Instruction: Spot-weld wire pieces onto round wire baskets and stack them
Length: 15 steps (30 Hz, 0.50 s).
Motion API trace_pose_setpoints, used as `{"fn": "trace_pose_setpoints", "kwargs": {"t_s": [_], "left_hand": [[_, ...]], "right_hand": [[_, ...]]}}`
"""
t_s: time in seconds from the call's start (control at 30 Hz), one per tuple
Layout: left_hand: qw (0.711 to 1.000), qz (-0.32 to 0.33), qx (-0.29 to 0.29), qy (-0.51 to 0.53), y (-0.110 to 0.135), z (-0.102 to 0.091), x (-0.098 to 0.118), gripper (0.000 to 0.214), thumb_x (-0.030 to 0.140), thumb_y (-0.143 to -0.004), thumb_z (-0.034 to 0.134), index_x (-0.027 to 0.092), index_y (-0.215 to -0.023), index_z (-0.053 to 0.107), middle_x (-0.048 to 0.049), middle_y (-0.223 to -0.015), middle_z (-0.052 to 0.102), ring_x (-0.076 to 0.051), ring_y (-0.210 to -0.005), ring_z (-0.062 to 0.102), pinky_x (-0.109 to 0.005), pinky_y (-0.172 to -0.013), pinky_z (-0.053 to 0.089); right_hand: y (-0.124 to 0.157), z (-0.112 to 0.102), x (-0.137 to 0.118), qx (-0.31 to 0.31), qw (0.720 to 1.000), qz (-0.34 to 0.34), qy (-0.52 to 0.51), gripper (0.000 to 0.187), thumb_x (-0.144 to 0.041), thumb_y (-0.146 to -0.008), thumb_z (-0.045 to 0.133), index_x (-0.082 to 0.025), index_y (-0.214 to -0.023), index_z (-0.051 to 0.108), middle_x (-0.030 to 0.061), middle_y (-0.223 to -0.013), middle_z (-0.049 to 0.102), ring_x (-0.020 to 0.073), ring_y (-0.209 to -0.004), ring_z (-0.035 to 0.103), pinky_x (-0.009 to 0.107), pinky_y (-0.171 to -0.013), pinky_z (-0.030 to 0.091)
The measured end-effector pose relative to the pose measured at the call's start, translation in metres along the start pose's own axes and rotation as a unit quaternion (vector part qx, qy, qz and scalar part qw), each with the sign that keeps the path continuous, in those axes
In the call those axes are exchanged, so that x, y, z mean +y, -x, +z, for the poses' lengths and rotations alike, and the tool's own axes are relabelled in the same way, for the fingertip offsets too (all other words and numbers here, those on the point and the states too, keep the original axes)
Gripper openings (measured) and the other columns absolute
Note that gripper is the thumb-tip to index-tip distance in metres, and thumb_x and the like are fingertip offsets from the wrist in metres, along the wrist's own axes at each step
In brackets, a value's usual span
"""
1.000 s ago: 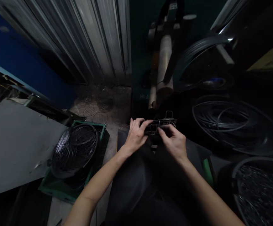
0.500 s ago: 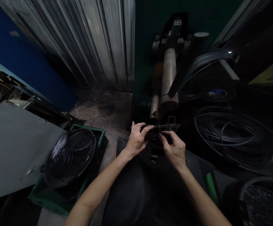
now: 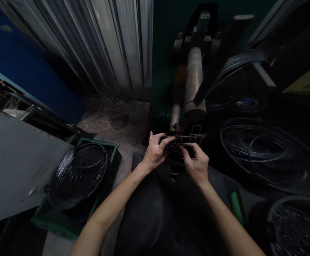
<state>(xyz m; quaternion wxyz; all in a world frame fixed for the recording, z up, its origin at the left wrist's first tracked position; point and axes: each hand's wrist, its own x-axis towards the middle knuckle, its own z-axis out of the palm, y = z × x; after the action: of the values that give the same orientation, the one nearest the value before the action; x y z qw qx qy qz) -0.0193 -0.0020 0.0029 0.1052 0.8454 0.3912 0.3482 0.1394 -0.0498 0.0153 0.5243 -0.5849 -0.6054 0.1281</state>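
Observation:
A small dark wire frame (image 3: 194, 137) with an upright loop on top is held flat in front of me, just below the end of a grey metal roller (image 3: 193, 83). My left hand (image 3: 156, 153) grips its left end with curled fingers. My right hand (image 3: 196, 163) pinches its middle from below, fingers closed on the wires. Both forearms reach in from the bottom over my dark lap.
A coil of black wire (image 3: 78, 172) lies in a green crate (image 3: 61, 222) at lower left, beside a grey board (image 3: 13, 160). Large wire coils (image 3: 258, 144) lie at right, and a round tub (image 3: 296, 227) of small wire pieces stands at bottom right. Corrugated metal wall (image 3: 112, 46) behind.
Both hands and the wire frame have risen slightly toward the roller's end. The view has shifted a little; the grip on the frame looks unchanged.

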Motion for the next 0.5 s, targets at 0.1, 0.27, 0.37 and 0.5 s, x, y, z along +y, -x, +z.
{"fn": "trace_pose_setpoints", "kwargs": {"t_s": [0.1, 0.27, 0.37, 0.5], "left_hand": [[1.000, 0.010, 0.009, -0.003, -0.002, 0.001, -0.002, 0.058, 0.007, -0.075, 0.055, 0.025, -0.129, 0.040, -0.0072, -0.115, 0.044, -0.022, -0.113, 0.049, -0.061, -0.110, 0.025], [1.000, 0.007, 0.004, -0.010, -0.004, 0.004, -0.007, 0.054, 0.010, -0.078, 0.055, 0.026, -0.128, 0.041, -0.0062, -0.115, 0.046, -0.021, -0.113, 0.049, -0.061, -0.110, 0.024], [1.000, 0.006, 0.008, -0.008, -0.005, 0.006, -0.009, 0.053, 0.012, -0.080, 0.055, 0.027, -0.128, 0.041, -0.0059, -0.116, 0.046, -0.021, -0.114, 0.049, -0.061, -0.110, 0.023], [1.000, 0.014, 0.013, -0.001, -0.006, 0.008, -0.011, 0.053, 0.013, -0.079, 0.058, 0.024, -0.128, 0.042, -0.0067, -0.115, 0.045, -0.021, -0.113, 0.049, -0.060, -0.111, 0.023]], "right_hand": [[-0.001, 0.003, 0.002, 0.005, 1.000, 0.003, 0.000, 0.013, -0.030, -0.087, 0.058, -0.018, -0.085, 0.062, 0.0018, -0.078, 0.065, 0.0150, -0.069, 0.061, 0.028, -0.067, 0.049], [-0.003, 0.005, 0.003, 0.010, 1.000, -0.004, 0.001, 0.012, -0.029, -0.087, 0.058, -0.019, -0.084, 0.061, 0.0020, -0.077, 0.065, 0.0158, -0.070, 0.061, 0.029, -0.067, 0.049], [-0.005, 0.005, 0.003, 0.011, 1.000, -0.008, 0.002, 0.012, -0.030, -0.087, 0.058, -0.019, -0.085, 0.062, 0.0021, -0.078, 0.065, 0.0158, -0.071, 0.061, 0.029, -0.067, 0.049], [-0.006, 0.006, 0.006, 0.012, 1.000, -0.020, 0.003, 0.011, -0.028, -0.087, 0.058, -0.018, -0.085, 0.062, 0.0020, -0.079, 0.065, 0.0152, -0.071, 0.061, 0.028, -0.068, 0.049]]}}
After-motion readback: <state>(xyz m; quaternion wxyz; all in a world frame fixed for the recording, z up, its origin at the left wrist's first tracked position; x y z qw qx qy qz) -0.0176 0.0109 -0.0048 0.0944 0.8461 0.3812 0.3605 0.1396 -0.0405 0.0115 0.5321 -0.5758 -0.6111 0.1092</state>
